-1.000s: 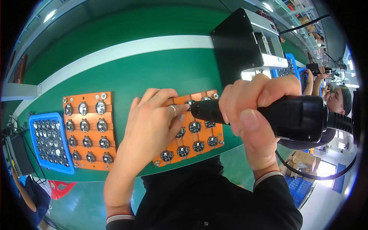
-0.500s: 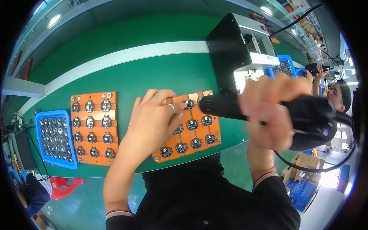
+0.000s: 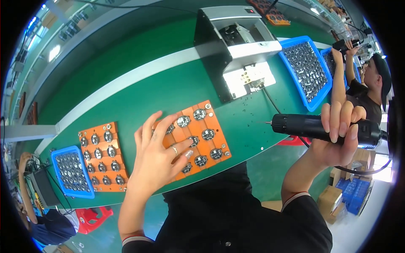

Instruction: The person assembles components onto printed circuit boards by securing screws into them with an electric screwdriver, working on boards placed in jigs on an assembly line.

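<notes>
Left hand (image 3: 158, 158) lay flat, fingers spread, pressing on the near orange fixture plate (image 3: 198, 137), covering its left part. Right hand (image 3: 337, 135) was closed around a black electric screwdriver (image 3: 314, 125), held level off the surface's edge at 3 o'clock of the plate, bit pointing back toward it but well apart. Green surface (image 3: 139, 101) carried a second orange fixture plate (image 3: 103, 156) at 9 o'clock of the left hand, with fifteen round parts visible, five rows of three. On the near plate roughly nine round parts showed; the rest were hidden under the hand. Blue trays of small metal parts: three counted, one (image 3: 71, 170) at far 9 o'clock, one (image 3: 306, 69) at 1 o'clock, a third partly seen behind it. A grey-and-black machine (image 3: 234, 46) stood at 12 o'clock. Risk, judged: the spread fingers lay among the seats, so a returning bit could strike a fingertip; the trailing cable could snag at the surface edge. A co-worker (image 3: 371, 84) stood at 2 o'clock.
</notes>
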Tool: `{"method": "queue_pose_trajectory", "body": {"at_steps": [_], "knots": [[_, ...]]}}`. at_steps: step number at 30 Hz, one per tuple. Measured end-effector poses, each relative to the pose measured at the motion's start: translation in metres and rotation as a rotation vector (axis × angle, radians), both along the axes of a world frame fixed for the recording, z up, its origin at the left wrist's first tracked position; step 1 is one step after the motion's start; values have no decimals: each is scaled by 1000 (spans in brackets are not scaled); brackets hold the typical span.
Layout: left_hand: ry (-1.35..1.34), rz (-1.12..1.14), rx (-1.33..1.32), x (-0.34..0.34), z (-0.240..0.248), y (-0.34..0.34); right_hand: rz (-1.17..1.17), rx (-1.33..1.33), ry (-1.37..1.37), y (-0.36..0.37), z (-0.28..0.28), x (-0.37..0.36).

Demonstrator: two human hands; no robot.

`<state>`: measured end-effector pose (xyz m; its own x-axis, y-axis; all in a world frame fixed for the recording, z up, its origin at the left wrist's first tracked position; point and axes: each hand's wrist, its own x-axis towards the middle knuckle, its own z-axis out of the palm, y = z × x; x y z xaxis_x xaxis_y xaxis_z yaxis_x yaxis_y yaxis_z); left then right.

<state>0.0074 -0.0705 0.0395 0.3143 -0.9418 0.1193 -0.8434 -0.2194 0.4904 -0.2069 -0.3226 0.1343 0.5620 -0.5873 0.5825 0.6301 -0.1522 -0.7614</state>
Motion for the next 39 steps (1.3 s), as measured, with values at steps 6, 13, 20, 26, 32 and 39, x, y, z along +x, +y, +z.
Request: {"method": "queue_pose_trajectory", "body": {"at_steps": [6,13,20,26,32,39], "knots": [[-52,-24,-11,-1,-4,1,-12,10,-22,-19,6,-7],[-60,-9,-23,-2,-8,7,2,28,-49,-24,0,-6],[-136,-14,-30,-8,-4,3,-4,47,-42,-25,-1,-3],[-135,3,-26,-10,-8,4,5,52,-69,-28,0,-5],[-104,29,-40,-11,-5,2,-42,51,-144,-27,12,0],[-98,38,53,-11,3,-8,-9,-185,-99,-43,7,17]]}}
